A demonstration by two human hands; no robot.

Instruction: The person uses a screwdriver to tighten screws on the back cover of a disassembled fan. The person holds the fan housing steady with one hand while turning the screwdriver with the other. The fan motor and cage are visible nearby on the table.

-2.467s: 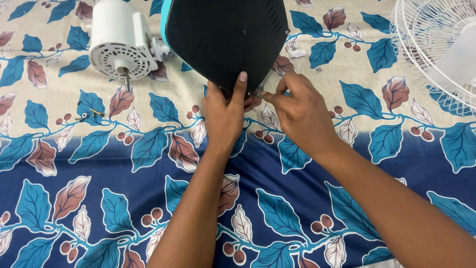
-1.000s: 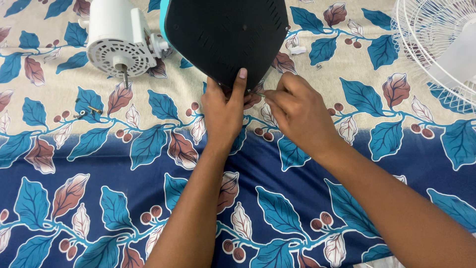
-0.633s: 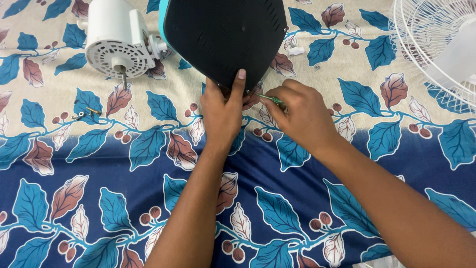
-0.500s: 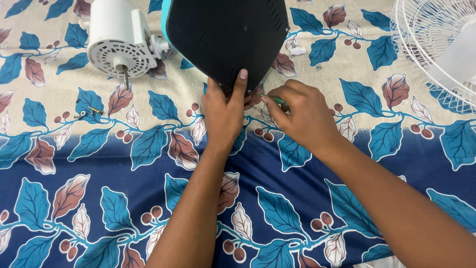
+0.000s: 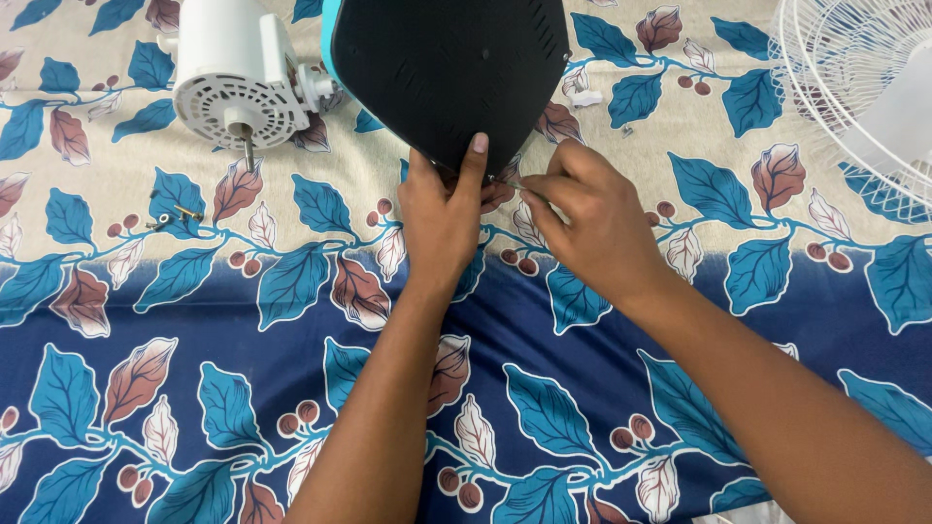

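A black fan base [image 5: 449, 68] with a teal edge stands tilted on the leaf-patterned cloth. My left hand [image 5: 442, 223] grips its near corner, thumb behind and a finger pressed flat on the black underside. My right hand [image 5: 587, 218] is closed around a small green-handled screwdriver, almost hidden in the fist. Only its thin tip [image 5: 512, 182] shows, pointing left at the base's lower right edge beside my left fingers.
A white fan motor housing [image 5: 233, 73] with its shaft lies at the far left. Several small screws [image 5: 173, 215] sit on the cloth below it. A white wire fan guard [image 5: 859, 87] fills the far right corner. Small white bits [image 5: 585, 97] lie beside the base.
My right hand has closed over the screwdriver, so its green handle no longer shows, and has shifted slightly toward the base edge. My left hand holds still.
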